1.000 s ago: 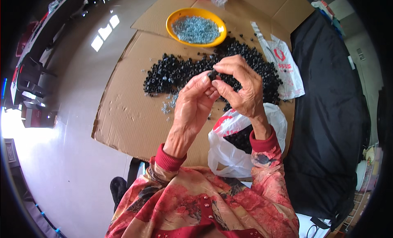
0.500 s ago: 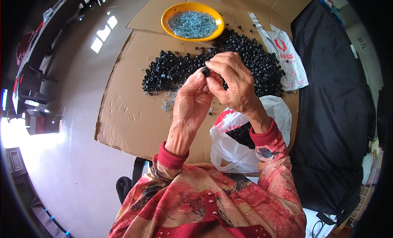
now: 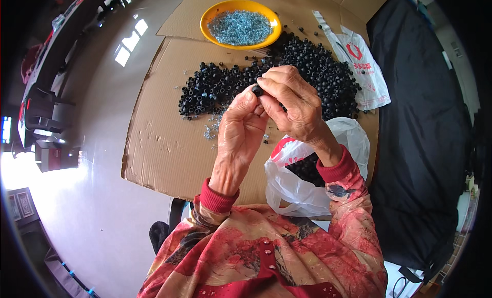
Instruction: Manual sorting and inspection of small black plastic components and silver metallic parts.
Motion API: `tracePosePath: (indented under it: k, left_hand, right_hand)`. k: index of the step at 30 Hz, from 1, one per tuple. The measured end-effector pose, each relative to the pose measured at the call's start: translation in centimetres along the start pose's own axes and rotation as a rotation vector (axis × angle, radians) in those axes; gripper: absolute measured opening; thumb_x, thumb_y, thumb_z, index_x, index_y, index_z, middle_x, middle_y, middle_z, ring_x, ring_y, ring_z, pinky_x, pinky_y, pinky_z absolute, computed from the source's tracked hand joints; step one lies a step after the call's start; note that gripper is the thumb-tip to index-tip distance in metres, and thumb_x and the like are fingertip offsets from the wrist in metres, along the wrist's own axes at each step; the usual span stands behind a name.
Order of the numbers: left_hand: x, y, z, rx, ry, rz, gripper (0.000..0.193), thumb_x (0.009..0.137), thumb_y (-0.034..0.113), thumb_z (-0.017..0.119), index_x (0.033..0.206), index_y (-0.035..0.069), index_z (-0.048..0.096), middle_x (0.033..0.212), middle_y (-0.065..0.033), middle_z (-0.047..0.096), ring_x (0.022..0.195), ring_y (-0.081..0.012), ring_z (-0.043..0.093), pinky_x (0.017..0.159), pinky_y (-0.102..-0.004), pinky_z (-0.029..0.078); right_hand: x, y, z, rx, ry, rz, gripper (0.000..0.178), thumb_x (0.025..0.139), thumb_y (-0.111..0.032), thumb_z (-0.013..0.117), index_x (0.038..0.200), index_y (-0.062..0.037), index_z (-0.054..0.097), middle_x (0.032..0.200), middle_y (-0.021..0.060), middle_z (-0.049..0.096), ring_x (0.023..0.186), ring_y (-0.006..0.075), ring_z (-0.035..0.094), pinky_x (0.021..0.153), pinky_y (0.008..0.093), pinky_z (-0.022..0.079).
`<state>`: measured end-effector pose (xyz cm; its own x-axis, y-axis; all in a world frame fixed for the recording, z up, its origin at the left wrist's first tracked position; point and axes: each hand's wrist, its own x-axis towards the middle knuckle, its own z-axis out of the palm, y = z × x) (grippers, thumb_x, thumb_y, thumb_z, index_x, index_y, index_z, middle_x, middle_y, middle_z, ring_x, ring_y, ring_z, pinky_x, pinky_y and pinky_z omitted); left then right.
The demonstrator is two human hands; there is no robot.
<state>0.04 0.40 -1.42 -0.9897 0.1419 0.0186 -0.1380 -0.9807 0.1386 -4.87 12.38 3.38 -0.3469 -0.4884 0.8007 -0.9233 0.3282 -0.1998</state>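
Note:
A small round black cap-like piece is pinched between the fingertips of both hands. My left hand steadies it from below with thumb and fingers. From the other side, my right hand grips it with thumb and index finger; whether something tiny is also in those fingers is hidden. Just beyond the hands spreads a heap of similar black pieces, many of them hollow. Some tiny clear-blue pieces lie scattered left of my left hand. Below my right wrist, an open white plastic bag holds more black pieces.
Flattened cardboard covers the work surface. At its far side stands a yellow bowl filled with tiny clear-blue pieces. A flat white bag lies right of the heap, beside a large black cloth cover.
Both hands stay together around the black piece, which has turned slightly in the fingers. The whole view has shifted a little.

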Motion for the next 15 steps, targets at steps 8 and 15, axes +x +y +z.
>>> tracePosePath:
  k: [8, 15]
  left_hand:
    - [-0.6, 0.0, 0.6, 0.055, 0.037, 0.035, 0.03, 0.086, 0.008, 0.056, 0.113, -0.005, 0.052, 0.099, -0.0079, 0.06, 0.088, -0.0147, 0.057, 0.089, -0.0311, 0.044]
    - [0.0, 0.2, -0.3, 0.13, 0.071, -0.012, 0.026, 0.088, 0.008, 0.054, 0.11, -0.006, 0.053, 0.094, -0.0095, 0.061, 0.085, -0.0156, 0.057, 0.085, -0.0315, 0.045]
  right_hand:
    - [0.1, -0.5, 0.1, 0.017, 0.012, -0.021, 0.025, 0.067, 0.005, 0.067, 0.09, 0.0071, 0.06, 0.086, 0.0142, 0.058, 0.08, 0.0281, 0.059, 0.073, 0.0375, 0.05]
    - [-0.7, -0.2, 0.2, 0.041, -0.017, 0.027, 0.02, 0.069, 0.004, 0.064, 0.088, 0.0059, 0.058, 0.083, 0.014, 0.057, 0.078, 0.0283, 0.058, 0.071, 0.0377, 0.049]
